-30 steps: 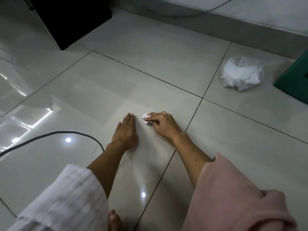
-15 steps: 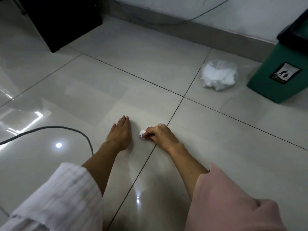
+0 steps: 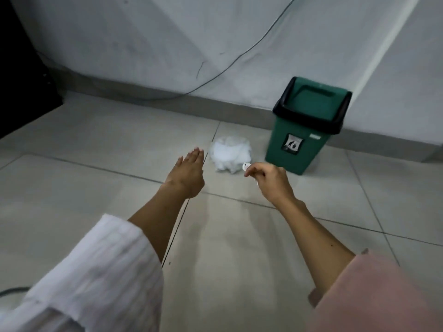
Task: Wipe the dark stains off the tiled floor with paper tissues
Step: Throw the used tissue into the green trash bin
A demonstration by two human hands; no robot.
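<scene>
Hands are off the tiled floor (image 3: 239, 271) now, both lifted. Right hand (image 3: 269, 179) pinches a small used tissue wad (image 3: 246, 166) in its fingers, heading toward the green bin (image 3: 304, 130); probably disposal. Left hand (image 3: 189, 172) flat, fingers together, holding nothing. Bag of tissues (image 3: 229, 154) lies beside the bin, near the path. No stains visible.

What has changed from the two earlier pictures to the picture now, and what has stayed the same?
The right hand has lifted off the floor and moved toward the green bin, still pinching the small tissue wad. The left hand, flat on the tile before, is now raised with straight fingers. The head camera has tilted up toward the wall. The bag of tissues lies where it was beside the bin.
</scene>
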